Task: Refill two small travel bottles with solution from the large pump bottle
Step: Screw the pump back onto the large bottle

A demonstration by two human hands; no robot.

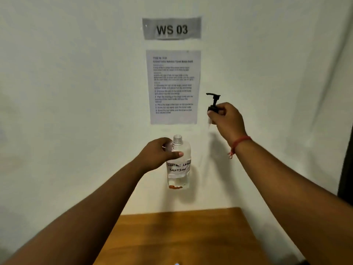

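white wall (76, 92) behind; hands hold bottle (179, 169), pump (213, 104) apart

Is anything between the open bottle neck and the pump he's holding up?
Nothing solid: in the head view, only bare wall shows between the bottle neck and the pump.

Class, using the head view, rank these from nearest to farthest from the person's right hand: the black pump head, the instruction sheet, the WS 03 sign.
From the right hand:
1. Black pump head, gripped in that hand.
2. Instruction sheet, on the wall to its left.
3. WS 03 sign, on the wall higher up, above the sheet.
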